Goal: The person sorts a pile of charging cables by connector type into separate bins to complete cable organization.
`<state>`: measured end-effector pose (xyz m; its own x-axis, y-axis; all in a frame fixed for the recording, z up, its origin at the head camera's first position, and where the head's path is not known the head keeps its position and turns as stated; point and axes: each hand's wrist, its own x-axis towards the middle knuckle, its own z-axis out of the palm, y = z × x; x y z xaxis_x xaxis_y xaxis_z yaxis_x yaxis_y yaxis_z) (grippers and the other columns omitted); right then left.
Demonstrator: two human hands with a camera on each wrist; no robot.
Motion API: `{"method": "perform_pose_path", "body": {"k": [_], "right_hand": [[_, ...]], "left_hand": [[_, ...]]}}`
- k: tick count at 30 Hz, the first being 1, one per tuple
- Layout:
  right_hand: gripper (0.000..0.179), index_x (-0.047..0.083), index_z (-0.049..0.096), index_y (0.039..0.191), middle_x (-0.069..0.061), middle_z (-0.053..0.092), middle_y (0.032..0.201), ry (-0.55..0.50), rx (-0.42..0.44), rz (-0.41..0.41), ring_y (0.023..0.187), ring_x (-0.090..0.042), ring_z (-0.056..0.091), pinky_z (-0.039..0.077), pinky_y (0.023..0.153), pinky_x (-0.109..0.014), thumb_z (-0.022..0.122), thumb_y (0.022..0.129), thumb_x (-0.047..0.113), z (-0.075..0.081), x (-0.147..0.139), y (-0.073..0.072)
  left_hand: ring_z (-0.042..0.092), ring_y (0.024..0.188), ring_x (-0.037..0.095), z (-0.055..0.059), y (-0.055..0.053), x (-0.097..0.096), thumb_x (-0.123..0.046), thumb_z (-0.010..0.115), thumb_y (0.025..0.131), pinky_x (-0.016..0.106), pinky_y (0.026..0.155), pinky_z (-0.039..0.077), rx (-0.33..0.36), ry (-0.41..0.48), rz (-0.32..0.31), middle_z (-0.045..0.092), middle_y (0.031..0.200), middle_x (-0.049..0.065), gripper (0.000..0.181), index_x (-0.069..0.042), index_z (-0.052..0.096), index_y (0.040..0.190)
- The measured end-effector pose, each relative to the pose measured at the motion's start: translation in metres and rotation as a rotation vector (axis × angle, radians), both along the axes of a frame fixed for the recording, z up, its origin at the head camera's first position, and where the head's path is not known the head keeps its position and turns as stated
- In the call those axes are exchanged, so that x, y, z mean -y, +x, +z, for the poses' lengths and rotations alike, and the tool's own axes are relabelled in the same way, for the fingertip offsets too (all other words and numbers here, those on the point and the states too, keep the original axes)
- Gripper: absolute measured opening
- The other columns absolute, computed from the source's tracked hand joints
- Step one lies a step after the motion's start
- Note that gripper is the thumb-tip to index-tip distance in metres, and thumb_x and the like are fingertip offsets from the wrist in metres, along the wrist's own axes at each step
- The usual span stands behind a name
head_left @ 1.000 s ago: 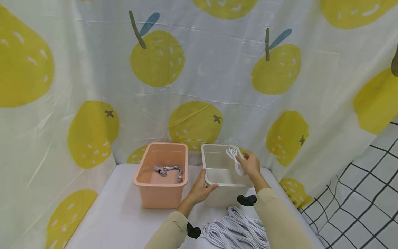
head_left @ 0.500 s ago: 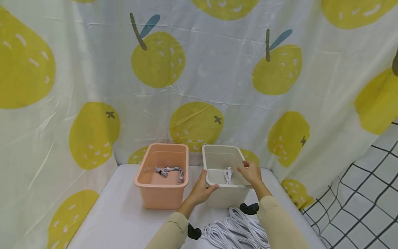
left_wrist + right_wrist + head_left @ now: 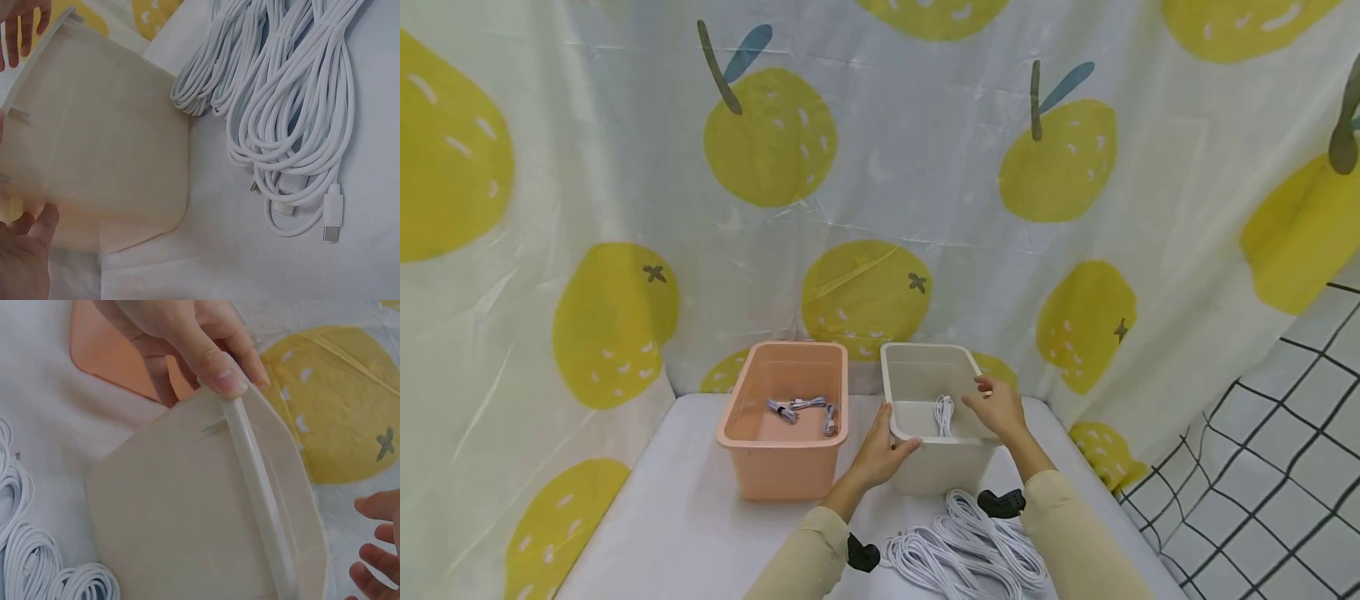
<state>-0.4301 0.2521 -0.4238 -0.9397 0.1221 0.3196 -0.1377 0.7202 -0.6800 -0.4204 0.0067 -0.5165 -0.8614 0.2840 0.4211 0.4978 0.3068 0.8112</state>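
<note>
A cream plastic bin [image 3: 940, 467] stands on the right side of the table. My left hand [image 3: 876, 452] grips its near left corner, thumb over the rim in the right wrist view. At the bin's right rim, my right hand [image 3: 997, 410] holds nothing, fingers loosely spread and apart from the rim in the right wrist view. A bundled white cable [image 3: 943, 416] lies inside the bin. In front of it is a pile of coiled white cables [image 3: 294, 119], with metal USB plugs showing in the left wrist view.
Left of the cream bin stands a peach bin [image 3: 786, 471] with several small bundled grey cables [image 3: 808, 403] in it. Behind the white-covered table [image 3: 692, 500] hangs a fruit-print curtain [image 3: 880, 167]. A black wire grid [image 3: 1262, 450] is at the right.
The right hand has let go of the white cable bundle, which dropped into the cream bin, and has drawn back to the right rim. The left hand has kept its grip.
</note>
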Motion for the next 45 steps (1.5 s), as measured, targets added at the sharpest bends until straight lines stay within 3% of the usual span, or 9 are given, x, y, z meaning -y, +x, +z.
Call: {"method": "perform_pose_path", "body": {"k": [7, 23, 30, 37, 45], "right_hand": [[0.054, -0.002, 0.060, 0.139, -0.026, 0.065, 0.127, 0.005, -0.037, 0.040, 0.113, -0.042, 0.062, 0.048, 0.096, -0.055, 0.076, 0.092, 0.019, 0.007, 0.001, 0.005], [0.055, 0.001, 0.061, 0.140, -0.021, 0.067, 0.126, -0.048, -0.105, 0.158, 0.113, -0.043, 0.064, 0.056, 0.088, -0.051, 0.080, 0.091, 0.017, -0.001, -0.017, 0.028], [0.056, 0.001, 0.062, 0.139, -0.020, 0.069, 0.124, -0.075, -0.144, 0.189, 0.111, -0.042, 0.065, 0.056, 0.083, -0.041, 0.082, 0.089, 0.016, -0.003, -0.023, 0.041], [0.056, 0.002, 0.061, 0.140, -0.021, 0.068, 0.124, -0.109, -0.156, 0.227, 0.109, -0.038, 0.065, 0.053, 0.083, -0.042, 0.082, 0.090, 0.014, -0.019, -0.033, 0.057], [0.052, 0.005, 0.062, 0.139, -0.012, 0.069, 0.123, -0.092, -0.153, 0.294, 0.108, -0.038, 0.065, 0.050, 0.086, -0.051, 0.081, 0.092, 0.017, -0.036, -0.043, 0.081]], "left_hand": [[0.019, 0.151, 0.046, 0.003, -0.001, -0.001, -0.028, 0.073, 0.098, 0.056, 0.120, 0.020, 0.011, -0.010, 0.005, 0.014, 0.164, 0.035, 0.093, 0.014, 0.017, 0.158], [0.022, 0.150, 0.047, -0.001, 0.000, 0.003, -0.028, 0.074, 0.098, 0.056, 0.120, 0.023, 0.011, -0.001, 0.009, 0.015, 0.164, 0.034, 0.093, 0.014, 0.017, 0.158], [0.019, 0.151, 0.047, 0.000, -0.001, 0.002, -0.029, 0.073, 0.098, 0.057, 0.120, 0.020, 0.016, -0.020, 0.010, 0.014, 0.164, 0.035, 0.092, 0.013, 0.017, 0.158], [0.021, 0.150, 0.046, -0.001, 0.000, 0.002, -0.028, 0.073, 0.098, 0.056, 0.120, 0.022, 0.012, -0.020, 0.009, 0.015, 0.165, 0.033, 0.092, 0.012, 0.017, 0.158], [0.019, 0.151, 0.046, 0.001, 0.000, 0.001, -0.027, 0.073, 0.099, 0.056, 0.120, 0.021, 0.015, -0.008, 0.007, 0.014, 0.164, 0.034, 0.091, 0.013, 0.017, 0.158]]}}
